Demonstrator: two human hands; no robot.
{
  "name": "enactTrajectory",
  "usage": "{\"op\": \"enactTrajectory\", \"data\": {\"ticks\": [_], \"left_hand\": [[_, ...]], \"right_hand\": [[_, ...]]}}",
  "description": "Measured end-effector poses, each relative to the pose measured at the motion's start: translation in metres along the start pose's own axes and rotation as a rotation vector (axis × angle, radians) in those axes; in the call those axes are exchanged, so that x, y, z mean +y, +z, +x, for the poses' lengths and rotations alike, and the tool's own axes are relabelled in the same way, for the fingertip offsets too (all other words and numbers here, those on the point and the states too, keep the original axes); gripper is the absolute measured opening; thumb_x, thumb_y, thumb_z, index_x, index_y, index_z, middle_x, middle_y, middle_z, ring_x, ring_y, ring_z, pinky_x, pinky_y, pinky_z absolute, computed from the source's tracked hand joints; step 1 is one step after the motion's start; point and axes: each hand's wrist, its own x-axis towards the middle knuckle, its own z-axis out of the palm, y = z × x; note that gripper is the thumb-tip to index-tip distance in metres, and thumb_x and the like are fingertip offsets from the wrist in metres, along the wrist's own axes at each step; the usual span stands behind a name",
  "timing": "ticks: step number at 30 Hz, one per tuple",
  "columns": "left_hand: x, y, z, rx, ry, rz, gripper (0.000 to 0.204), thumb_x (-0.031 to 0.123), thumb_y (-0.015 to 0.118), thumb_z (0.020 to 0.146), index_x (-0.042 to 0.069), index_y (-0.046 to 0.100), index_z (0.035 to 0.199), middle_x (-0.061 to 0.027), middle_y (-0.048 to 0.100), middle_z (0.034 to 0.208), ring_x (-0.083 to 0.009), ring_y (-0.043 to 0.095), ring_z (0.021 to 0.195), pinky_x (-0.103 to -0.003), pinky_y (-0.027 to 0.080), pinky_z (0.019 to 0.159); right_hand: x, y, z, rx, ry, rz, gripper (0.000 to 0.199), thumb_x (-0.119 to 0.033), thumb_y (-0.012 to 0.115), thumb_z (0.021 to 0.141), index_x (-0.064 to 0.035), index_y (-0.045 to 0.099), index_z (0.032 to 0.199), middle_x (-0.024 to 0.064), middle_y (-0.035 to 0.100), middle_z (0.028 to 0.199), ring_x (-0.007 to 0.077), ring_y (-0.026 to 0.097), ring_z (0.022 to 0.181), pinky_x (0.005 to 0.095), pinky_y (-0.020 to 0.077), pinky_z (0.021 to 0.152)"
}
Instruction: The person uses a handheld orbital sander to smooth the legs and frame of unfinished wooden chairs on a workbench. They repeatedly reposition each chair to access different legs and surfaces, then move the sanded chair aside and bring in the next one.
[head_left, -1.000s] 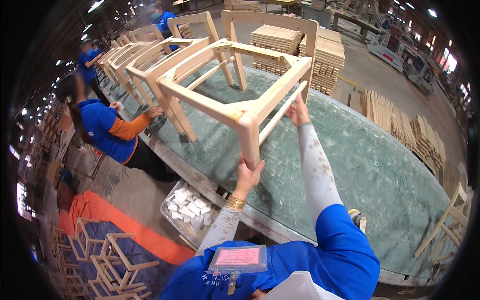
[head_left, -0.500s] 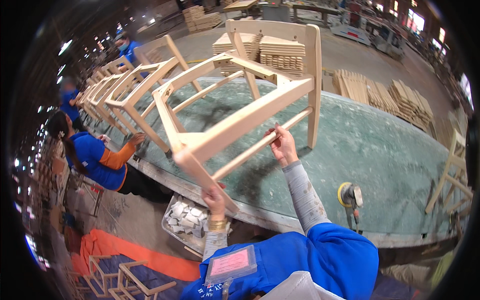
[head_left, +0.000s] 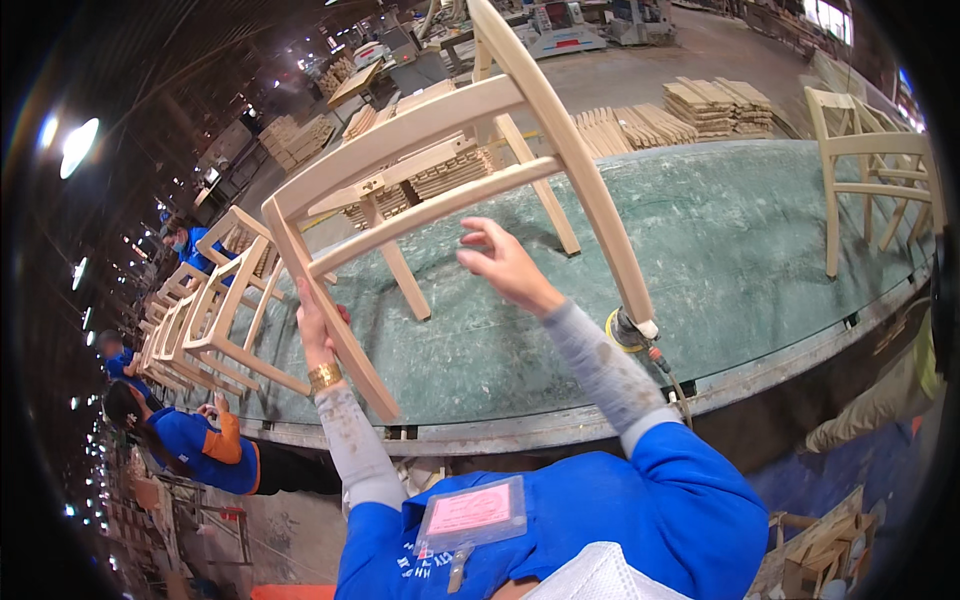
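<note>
A bare wooden chair frame (head_left: 395,143) without a seat stands tilted in view on the green tabletop (head_left: 740,240). My left hand (head_left: 314,330) is wrapped round its near left leg, with the fingertips showing past the leg's far side. Below the side stretcher (head_left: 435,217), my right hand (head_left: 508,268) is off the wood, its fingers apart and slightly curled, holding nothing. An orbital sander (head_left: 622,330) with a yellow rim lies by the foot of the chair's long right leg, which partly covers it. The top of the chair's back runs out of view.
More chair frames (head_left: 225,305) line the table's left part. A co-worker (head_left: 205,440) in blue and orange stands at the left edge. Another chair (head_left: 880,145) is at the far right. Stacks of wooden parts (head_left: 715,105) lie beyond the table. A hose (head_left: 682,395) hangs over the near edge.
The chair frame has been turned and its long back leg now points toward me on the right. My right hand has let go of the stretcher; my left hand still grips a leg.
</note>
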Motion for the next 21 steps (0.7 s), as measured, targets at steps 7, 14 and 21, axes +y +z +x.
{"op": "enactTrajectory", "data": {"ticks": [7, 14, 21], "left_hand": [[0.017, 0.017, 0.035, 0.011, -0.053, 0.036, 0.071, 0.073, 0.049, 0.079, 0.003, 0.051, 0.088, -0.0078, 0.05, 0.057, -0.0158, 0.052, 0.04, -0.026, 0.044, 0.034], [0.023, 0.027, 0.051, -0.014, -0.081, 0.098, 0.072, 0.074, 0.048, 0.078, 0.003, 0.05, 0.087, -0.0071, 0.051, 0.058, -0.0145, 0.054, 0.042, -0.026, 0.047, 0.036], [0.011, 0.018, 0.062, -0.018, -0.072, 0.011, 0.077, 0.073, 0.049, 0.078, -0.002, 0.051, 0.099, -0.0108, 0.052, 0.058, -0.0191, 0.056, 0.043, -0.029, 0.047, 0.037]], "right_hand": [[0.035, -0.146, -0.175, -0.425, 0.545, -0.339, 0.027, -0.021, 0.068, 0.082, -0.0013, 0.065, 0.1, 0.0098, 0.066, 0.094, 0.0134, 0.062, 0.086, 0.0303, 0.0501, 0.074], [0.135, -0.22, -0.201, 0.287, 0.345, -1.584, 0.077, -0.018, 0.077, 0.068, -0.0168, 0.039, 0.135, 0.0187, 0.056, 0.113, 0.0343, 0.061, 0.093, 0.0426, 0.0508, 0.077], [0.16, -0.236, -0.17, 0.129, 0.554, -1.44, 0.088, -0.016, 0.079, 0.063, -0.0333, 0.036, 0.137, 0.0189, 0.054, 0.108, 0.0382, 0.061, 0.091, 0.046, 0.0508, 0.076]]}}
